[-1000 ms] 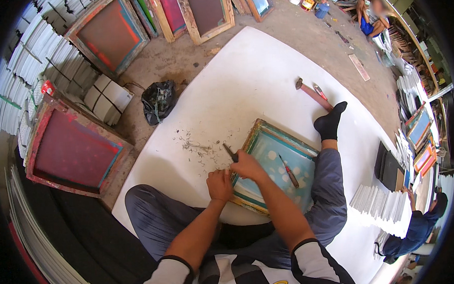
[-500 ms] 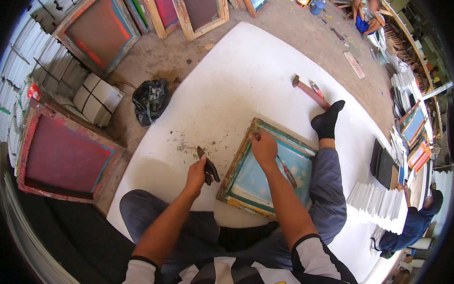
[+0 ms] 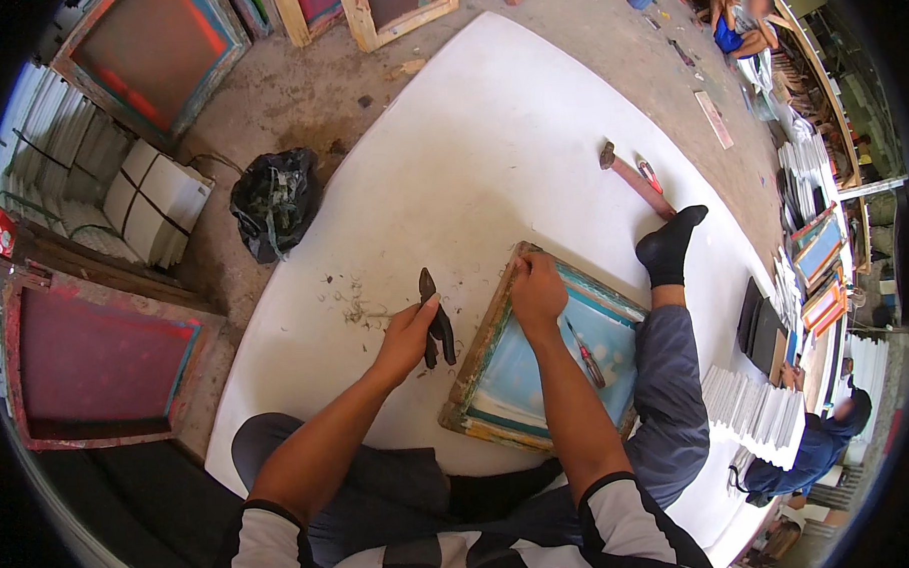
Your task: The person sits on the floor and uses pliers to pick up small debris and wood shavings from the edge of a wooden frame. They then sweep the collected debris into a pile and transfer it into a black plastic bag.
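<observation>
At centre, left hand [image 3: 406, 338] clamps pliers [image 3: 428, 285]; right hand's [image 3: 539, 293] hold unclear; grasp framed screen [image 3: 520, 367] by rails [image 3: 489, 335] (mesh [image 3: 608, 329] probably fragile).

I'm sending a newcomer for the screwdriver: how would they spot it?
On the white surface, find the wooden frame under the right hand. The slim screwdriver lies on its blue panel. It's the only tool there; the hammer lies outside, the pliers in the left hand.
</observation>
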